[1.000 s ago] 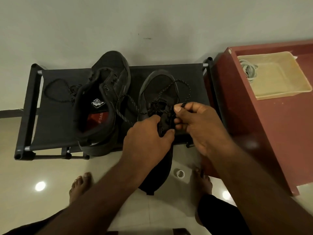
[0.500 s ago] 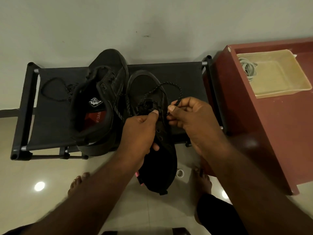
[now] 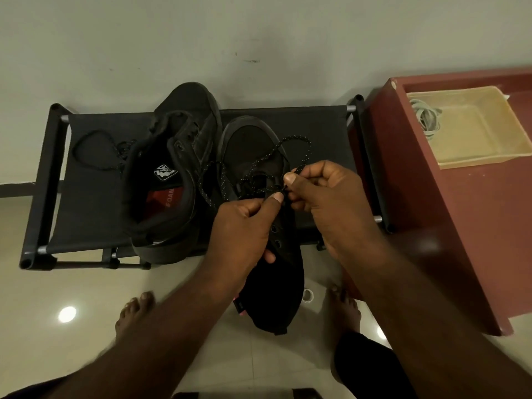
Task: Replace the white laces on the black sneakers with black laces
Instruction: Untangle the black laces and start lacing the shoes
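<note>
**Right hand pinched black lace as left hand gripped sneaker**

The right hand pinched the tip of a speckled black lace between thumb and forefinger, while the left hand curled round the eyelet side of 1 black sneaker. That sneaker's toe lay on the black rack, its heel hanging past the rack's front edge. The lace looped over the toe. The 2nd sneaker sat on the rack just left of the 1st, touching it, its opening facing up. A loose black lace lay at the rack's left end. Right of the rack, on a red cabinet, a tray held the white laces.
</note>
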Available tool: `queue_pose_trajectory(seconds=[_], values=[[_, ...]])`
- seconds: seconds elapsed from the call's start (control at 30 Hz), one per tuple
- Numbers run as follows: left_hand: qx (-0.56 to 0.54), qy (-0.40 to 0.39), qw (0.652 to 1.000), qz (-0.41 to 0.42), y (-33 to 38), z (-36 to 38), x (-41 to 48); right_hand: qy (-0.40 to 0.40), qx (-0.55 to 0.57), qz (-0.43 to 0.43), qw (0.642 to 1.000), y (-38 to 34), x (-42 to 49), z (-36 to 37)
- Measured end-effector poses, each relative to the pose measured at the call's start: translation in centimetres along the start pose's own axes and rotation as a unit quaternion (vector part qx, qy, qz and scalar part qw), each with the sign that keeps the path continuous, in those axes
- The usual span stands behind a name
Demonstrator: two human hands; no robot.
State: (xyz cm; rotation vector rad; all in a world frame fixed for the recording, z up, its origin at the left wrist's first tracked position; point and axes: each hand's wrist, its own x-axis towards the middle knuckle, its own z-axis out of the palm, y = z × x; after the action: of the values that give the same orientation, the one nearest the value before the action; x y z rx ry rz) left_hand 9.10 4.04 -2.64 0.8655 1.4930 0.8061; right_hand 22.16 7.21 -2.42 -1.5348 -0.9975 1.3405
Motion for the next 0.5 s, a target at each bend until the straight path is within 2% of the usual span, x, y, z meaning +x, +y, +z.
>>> queue_pose_trajectory(seconds=[0.27, 0.5], values=[[0.004, -0.009, 1.0, 0.003, -0.1, -0.14, 0.04, -0.007, -0.065, -0.018, 0.998, -0.15, 0.33, -0.43], [0.027, 0.01, 0.999, 0.032, -0.43, -0.13, 0.13, -0.051, -0.156, -0.049, 0.985, -0.22, 0.32, -0.28]])
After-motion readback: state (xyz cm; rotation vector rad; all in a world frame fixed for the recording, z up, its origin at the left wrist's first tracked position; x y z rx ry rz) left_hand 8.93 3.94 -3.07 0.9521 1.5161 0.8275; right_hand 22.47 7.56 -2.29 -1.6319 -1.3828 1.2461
